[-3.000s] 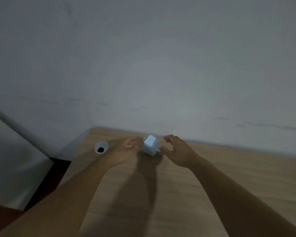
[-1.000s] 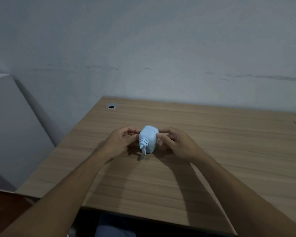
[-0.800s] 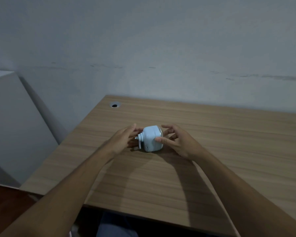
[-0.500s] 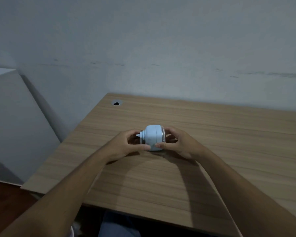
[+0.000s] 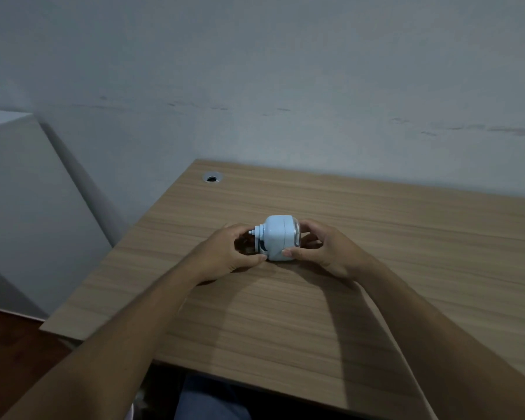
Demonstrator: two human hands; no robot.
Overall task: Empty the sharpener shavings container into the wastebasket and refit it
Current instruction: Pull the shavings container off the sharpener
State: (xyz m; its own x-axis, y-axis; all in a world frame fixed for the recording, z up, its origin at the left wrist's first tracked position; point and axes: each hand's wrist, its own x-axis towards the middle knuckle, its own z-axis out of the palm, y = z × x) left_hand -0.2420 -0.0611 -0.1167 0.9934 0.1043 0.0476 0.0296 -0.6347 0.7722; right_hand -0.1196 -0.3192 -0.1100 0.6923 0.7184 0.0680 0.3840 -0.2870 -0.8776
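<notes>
The pale blue sharpener (image 5: 278, 237) lies on its side at about 12 o'clock from the person, near the middle of the wooden table (image 5: 376, 268), its crank stub pointing toward 9 o'clock and a clear rim toward 3 o'clock. The left hand (image 5: 228, 253) is curled around the crank end, thumb pressed under the body; the right hand (image 5: 322, 247) cups the clear end, thumb on the near lower edge, so both hands grip the sharpener. The shavings container appears not yet pulled out, though which face it slides from cannot be made out. No wastebasket is in view, so the container will probably have to be carried off the table. The main risk is the drawer coming free with a jerk above the tabletop and scattering shavings there; a tight fit and a hard pull would cause it. Tilting the open container in transit could spill it too. A cable grommet (image 5: 212, 177) sits at 11 o'clock, well apart.
</notes>
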